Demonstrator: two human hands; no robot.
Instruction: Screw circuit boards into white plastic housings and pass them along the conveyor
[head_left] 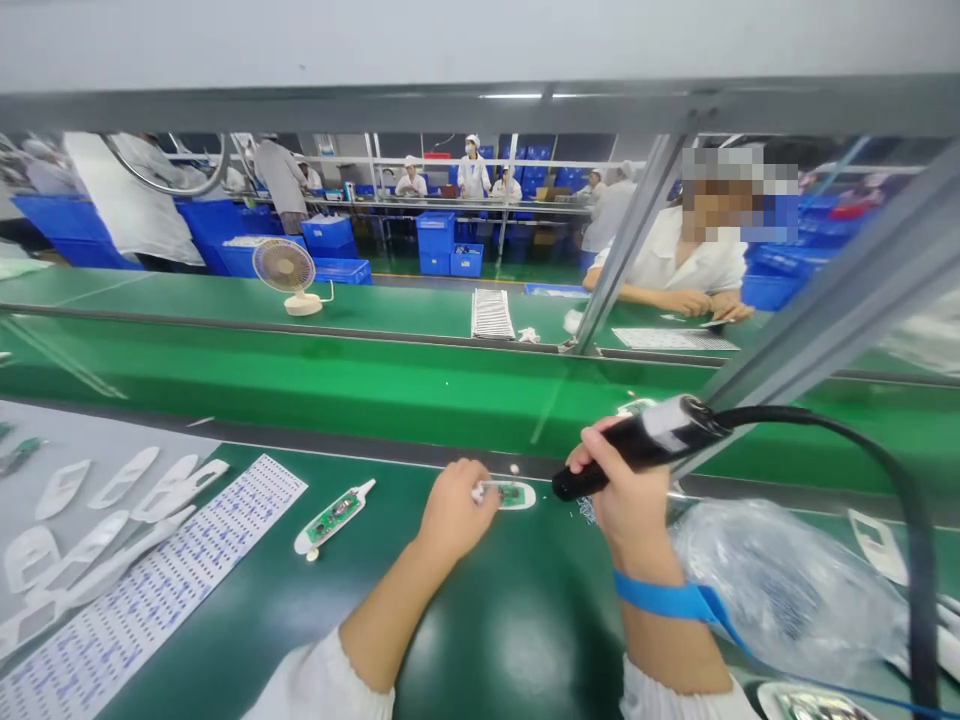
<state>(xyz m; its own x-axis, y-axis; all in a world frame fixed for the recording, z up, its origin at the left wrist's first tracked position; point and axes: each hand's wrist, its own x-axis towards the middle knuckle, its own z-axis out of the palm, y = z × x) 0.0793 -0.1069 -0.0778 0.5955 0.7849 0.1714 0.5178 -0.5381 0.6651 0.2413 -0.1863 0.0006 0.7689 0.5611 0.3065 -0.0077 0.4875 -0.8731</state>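
Observation:
My left hand [459, 508] is closed on a white device housing [519, 495] with a green circuit board in it, lying on the green table. In my right hand [631, 500] is a black electric screwdriver [637, 445], held nearly level, its front end pointing left and down. A blue band circles my right wrist. Small screws [586, 510] lie in a pile under the tool's front end. To the left of my left hand, another white housing with a circuit board [335, 516] rests on the table, with a small round piece [313, 554] beside it.
White housing parts [86, 548] and a printed label sheet [161, 600] cover the left side. A clear plastic bag [787, 590] bulges beside my right wrist. Slanted metal posts [626, 245] rise ahead. Across the green conveyor [375, 385], a person in white works near a fan [285, 270].

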